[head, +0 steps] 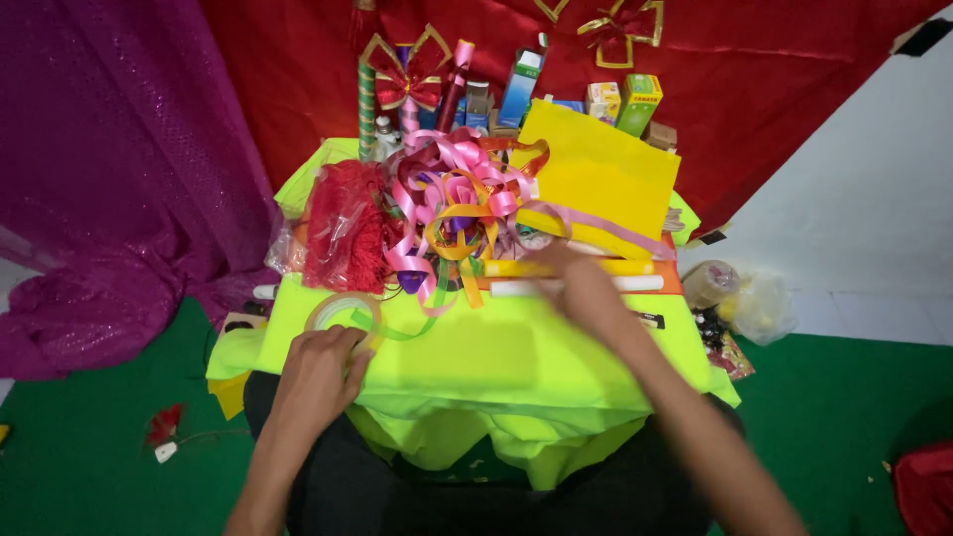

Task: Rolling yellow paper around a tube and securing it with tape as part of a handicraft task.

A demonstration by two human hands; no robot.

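My left hand [320,375] rests on the neon-green cloth [476,357] and grips a clear tape roll [338,313] at its near edge. My right hand [581,283], blurred, reaches over the white stick [635,285] and yellow stick [625,266] lying across the table; whether it holds anything I cannot tell. A tangle of pink, purple and orange ribbons [457,199] lies just left of it. A yellow sheet [596,174] stands behind the sticks.
A red mesh bundle in plastic [342,223] sits at the left. Small boxes [620,99] and ribbon-wrapped sticks with bows [407,84] line the back. Red cloth [745,69] and purple cloth [109,179] hang behind. Clutter and a plastic bag [754,303] lie on the floor at right.
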